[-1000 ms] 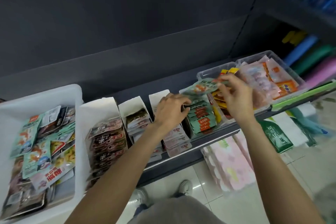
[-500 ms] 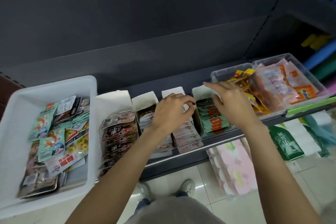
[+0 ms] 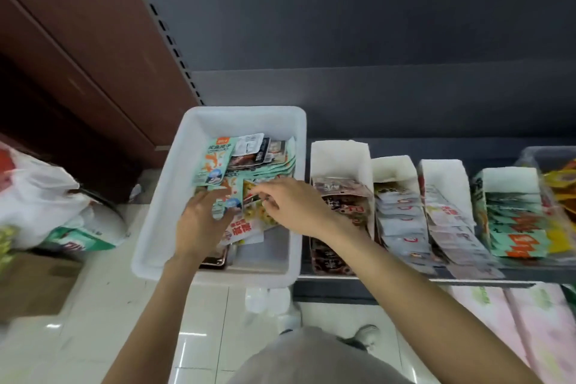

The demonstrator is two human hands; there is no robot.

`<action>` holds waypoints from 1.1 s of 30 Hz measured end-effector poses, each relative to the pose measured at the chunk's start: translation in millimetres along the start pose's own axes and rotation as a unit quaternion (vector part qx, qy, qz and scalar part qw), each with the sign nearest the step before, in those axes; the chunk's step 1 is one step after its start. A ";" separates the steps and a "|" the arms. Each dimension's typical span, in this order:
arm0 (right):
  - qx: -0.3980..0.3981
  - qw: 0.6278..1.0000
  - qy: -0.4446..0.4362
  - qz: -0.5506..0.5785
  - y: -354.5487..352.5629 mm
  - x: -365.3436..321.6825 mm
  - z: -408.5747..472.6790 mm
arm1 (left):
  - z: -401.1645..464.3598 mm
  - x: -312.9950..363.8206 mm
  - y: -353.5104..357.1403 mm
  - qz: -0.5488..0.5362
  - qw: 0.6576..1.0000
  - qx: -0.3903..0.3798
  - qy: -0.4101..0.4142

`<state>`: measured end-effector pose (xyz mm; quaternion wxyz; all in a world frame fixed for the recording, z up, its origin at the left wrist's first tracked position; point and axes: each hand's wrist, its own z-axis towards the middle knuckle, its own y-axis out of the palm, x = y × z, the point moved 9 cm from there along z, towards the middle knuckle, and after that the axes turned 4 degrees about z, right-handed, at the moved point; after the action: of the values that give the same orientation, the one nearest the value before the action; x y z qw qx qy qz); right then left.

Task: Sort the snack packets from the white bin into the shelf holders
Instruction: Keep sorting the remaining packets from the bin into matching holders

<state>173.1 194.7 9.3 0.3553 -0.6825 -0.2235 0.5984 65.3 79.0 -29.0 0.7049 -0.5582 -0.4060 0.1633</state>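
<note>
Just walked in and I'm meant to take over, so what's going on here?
A person is sorting snack packets out of the white bin into the white shelf holders beside it. Both hands are in the bin: the left hand rests on a teal packet, and the right hand is picking at a yellow packet. The holders already hold rows of packets; plenty remain in the bin.

White bin (image 3: 162,221), mint-and-orange packets (image 3: 215,164) (printed), white holders (image 3: 341,159); pink packs (image 3: 511,321)
</note>
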 end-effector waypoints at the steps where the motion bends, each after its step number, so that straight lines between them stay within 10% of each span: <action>1: -0.016 1.000 0.019 0.001 18.9 4.1 17.9 | 2.9 -18.2 5.0 0.014 0.999 -0.021 -0.023; 9: -0.044 0.977 0.201 -0.049 92.8 26.6 80.7 | 23.7 -58.3 31.3 -0.015 0.988 -0.126 -0.085; 15: 0.180 0.908 0.297 0.233 58.4 57.5 56.8 | 21.1 -53.5 18.8 -0.096 0.990 -0.095 -0.045; 20: 0.239 0.893 0.237 0.299 0.1 47.4 15.5 | 25.5 -14.0 -24.4 -0.164 0.981 0.023 0.100; 27: 0.197 0.923 0.074 0.321 -78.4 -5.6 -17.3 | 18.8 63.7 -18.3 -0.281 0.917 -0.229 0.163; 33: 0.184 0.937 0.118 0.273 -97.9 23.5 -59.1 | 15.4 98.4 -9.9 -0.293 0.917 -0.247 0.113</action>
<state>246.8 262.4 69.4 0.3213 -0.7057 0.1291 0.6181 112.1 153.1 19.3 0.6019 -0.5852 -0.4966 -0.2205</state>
